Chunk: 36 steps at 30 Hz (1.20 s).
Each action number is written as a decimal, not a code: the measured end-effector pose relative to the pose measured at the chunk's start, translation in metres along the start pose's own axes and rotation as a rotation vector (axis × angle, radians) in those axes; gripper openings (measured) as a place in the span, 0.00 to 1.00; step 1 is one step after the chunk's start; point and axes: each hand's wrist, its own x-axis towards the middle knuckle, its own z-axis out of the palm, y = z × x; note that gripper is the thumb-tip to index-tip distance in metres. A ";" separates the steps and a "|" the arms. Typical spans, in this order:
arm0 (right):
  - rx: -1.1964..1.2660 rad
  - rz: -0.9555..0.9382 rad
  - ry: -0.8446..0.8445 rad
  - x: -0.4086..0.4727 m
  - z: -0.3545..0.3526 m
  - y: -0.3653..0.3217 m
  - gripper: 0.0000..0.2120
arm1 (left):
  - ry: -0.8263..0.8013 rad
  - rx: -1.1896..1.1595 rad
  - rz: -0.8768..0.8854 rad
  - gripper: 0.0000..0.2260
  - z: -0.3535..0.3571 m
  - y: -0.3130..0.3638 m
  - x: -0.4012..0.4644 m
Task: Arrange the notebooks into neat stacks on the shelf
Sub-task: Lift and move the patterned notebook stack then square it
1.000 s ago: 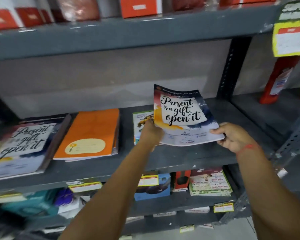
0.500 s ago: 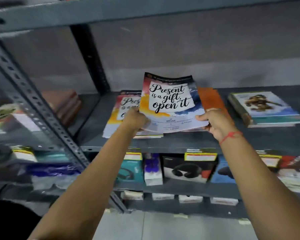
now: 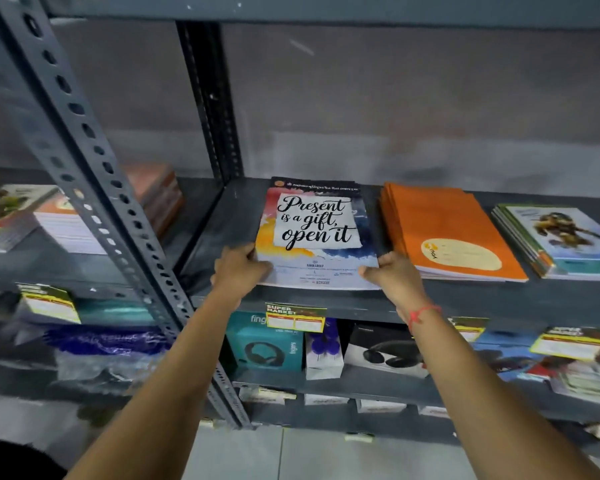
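Note:
A notebook printed "Present is a gift, open it" (image 3: 317, 233) lies flat on the grey shelf (image 3: 222, 237), on top of a stack of the same kind. My left hand (image 3: 238, 270) grips its near left corner. My right hand (image 3: 392, 271), with a red thread at the wrist, grips its near right corner. To the right lies a stack of orange notebooks (image 3: 447, 230). Further right is a stack with a blue illustrated cover (image 3: 565, 240).
A perforated steel upright (image 3: 94, 161) crosses the left foreground. Beyond it, more notebook stacks (image 3: 66, 220) sit on the neighbouring shelf. Below are boxed headphones (image 3: 264, 344), other boxes and yellow price labels (image 3: 295, 317). The grey shelf's front edge runs just under my hands.
The "Present is a gift" notebook, held tilted above the shelf before, has come down flat onto the matching stack at the left. Both hands still hold its near corners.

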 end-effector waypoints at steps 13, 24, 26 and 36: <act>0.602 0.125 -0.186 0.018 0.032 0.017 0.28 | -0.122 -0.593 -0.089 0.26 0.013 -0.019 0.012; 0.451 -0.143 -0.373 0.006 0.006 0.056 0.55 | -0.248 -0.617 0.286 0.26 0.003 -0.063 0.000; 0.382 -0.148 -0.412 0.007 0.006 0.059 0.53 | -0.244 -0.636 0.274 0.27 0.004 -0.070 0.001; 0.322 -0.175 -0.259 0.012 0.018 0.062 0.41 | -0.102 -0.700 0.147 0.28 0.011 -0.062 -0.001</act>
